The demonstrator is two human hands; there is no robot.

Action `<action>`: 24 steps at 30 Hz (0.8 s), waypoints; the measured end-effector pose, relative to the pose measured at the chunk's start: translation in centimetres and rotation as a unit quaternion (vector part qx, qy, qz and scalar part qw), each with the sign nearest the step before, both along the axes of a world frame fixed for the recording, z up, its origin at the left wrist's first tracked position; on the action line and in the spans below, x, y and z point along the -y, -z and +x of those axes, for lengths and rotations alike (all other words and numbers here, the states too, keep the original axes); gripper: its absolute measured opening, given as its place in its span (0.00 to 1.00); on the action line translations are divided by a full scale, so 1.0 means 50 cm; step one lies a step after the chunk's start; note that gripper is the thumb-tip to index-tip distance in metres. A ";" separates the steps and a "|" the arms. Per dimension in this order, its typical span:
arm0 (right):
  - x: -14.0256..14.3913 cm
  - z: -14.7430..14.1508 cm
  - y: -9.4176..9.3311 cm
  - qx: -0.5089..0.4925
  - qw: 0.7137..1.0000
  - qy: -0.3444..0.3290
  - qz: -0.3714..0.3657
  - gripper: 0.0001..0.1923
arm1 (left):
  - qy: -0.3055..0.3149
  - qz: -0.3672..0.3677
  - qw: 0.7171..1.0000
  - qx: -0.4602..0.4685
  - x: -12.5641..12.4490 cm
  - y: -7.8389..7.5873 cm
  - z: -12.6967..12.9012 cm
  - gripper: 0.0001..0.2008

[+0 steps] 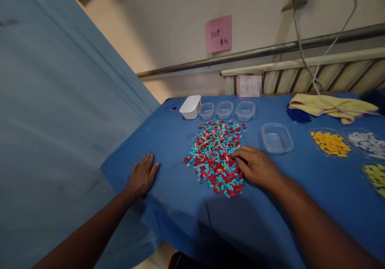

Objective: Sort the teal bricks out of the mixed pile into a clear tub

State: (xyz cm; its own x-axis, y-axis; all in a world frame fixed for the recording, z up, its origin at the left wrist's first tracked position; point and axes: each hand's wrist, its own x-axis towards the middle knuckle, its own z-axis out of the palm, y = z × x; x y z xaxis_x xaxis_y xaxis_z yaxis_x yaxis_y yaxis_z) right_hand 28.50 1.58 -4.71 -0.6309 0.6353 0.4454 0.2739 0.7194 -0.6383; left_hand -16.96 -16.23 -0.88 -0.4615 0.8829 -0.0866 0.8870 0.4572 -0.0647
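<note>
A pile of small red, teal and pale yellow bricks (pixel 215 154) lies on the blue cloth-covered table (pixel 180 197). My right hand (pixel 257 166) rests at the pile's right edge, fingertips touching the bricks; whether it pinches one is hidden. My left hand (pixel 143 175) lies flat on the cloth near the table's left edge, fingers apart, holding nothing. An empty clear tub (pixel 276 138) stands just right of the pile.
A white box (pixel 191 106) and three small clear tubs (pixel 225 109) stand behind the pile. At right are trays of yellow bricks (pixel 330 142), white bricks (pixel 368 142), lime bricks (pixel 375 174), dark blue bricks (pixel 298 116) and a yellow towel (pixel 327 105). A blue curtain (pixel 45 120) hangs at left.
</note>
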 end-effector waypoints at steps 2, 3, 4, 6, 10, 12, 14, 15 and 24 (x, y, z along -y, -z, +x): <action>0.005 0.000 -0.008 0.006 1.000 -0.004 0.008 0.10 | 0.000 0.002 1.000 0.005 0.000 -0.002 0.006 0.46; 0.006 0.001 -0.012 0.017 1.000 -0.004 0.010 0.09 | 0.000 0.004 1.000 0.007 0.000 -0.003 0.008 0.46; 0.006 0.002 -0.016 0.032 0.999 -0.006 0.011 0.09 | 0.000 0.008 1.000 0.009 -0.001 -0.004 0.011 0.46; 0.006 0.006 -0.021 0.062 0.998 -0.018 0.011 0.10 | 0.001 0.018 1.000 0.009 -0.001 -0.006 0.015 0.46; 0.010 0.012 -0.034 0.102 0.993 -0.051 0.018 0.13 | 0.009 0.032 0.999 -0.001 0.001 -0.005 0.015 0.45; 0.019 0.012 -0.048 0.111 0.992 -0.057 0.016 0.15 | 0.015 0.035 0.999 -0.008 0.003 -0.001 0.010 0.44; 0.030 0.011 -0.063 0.119 0.991 -0.068 0.005 0.17 | 0.019 0.037 0.999 -0.016 0.005 0.005 0.002 0.44; 0.035 0.010 -0.069 0.122 0.989 -0.078 -0.002 0.17 | 0.021 0.038 0.999 -0.020 0.006 0.008 -0.003 0.44; 0.030 -0.018 -0.045 0.059 0.994 -0.072 -0.051 0.09 | 0.273 0.210 0.936 0.074 -0.056 -0.005 0.090 0.31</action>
